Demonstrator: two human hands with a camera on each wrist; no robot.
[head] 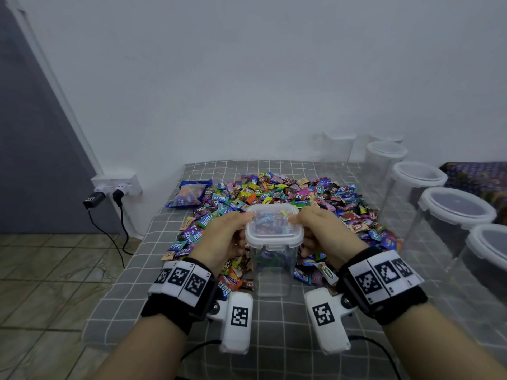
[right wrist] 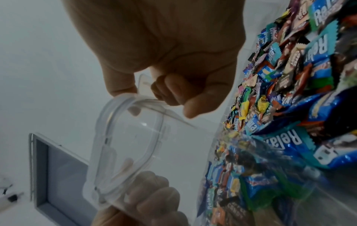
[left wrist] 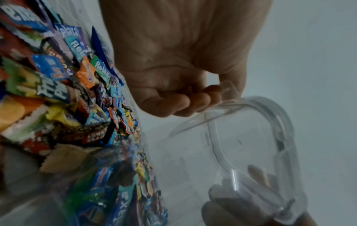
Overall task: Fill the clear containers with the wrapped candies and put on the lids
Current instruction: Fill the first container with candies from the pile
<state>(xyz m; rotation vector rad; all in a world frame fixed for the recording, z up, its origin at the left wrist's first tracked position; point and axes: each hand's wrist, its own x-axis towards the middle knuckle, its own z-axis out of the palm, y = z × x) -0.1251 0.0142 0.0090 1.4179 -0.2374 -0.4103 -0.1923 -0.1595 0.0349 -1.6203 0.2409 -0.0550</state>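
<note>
pinching the lid (head: pixel 274 224) flaps, both hands' fingers (left wrist: pixel 201 97) curl (container (head: pixel 273 272) base blurred).

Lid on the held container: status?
Left hand and right hand pinch side flaps of lid. Lid sits on clear container, candies inside. Nothing blocking; candy pile behind.

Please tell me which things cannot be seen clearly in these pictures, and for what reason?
- Side latches of the square clear lid: the left hand and right hand cover them in the head view.
- Candy level in the held clear container: clear walls show the wrapped-candy pile behind.
- Contents of the tall lidded containers: blurred, cut by the right edge.
- Blue bag: print too small.
</note>
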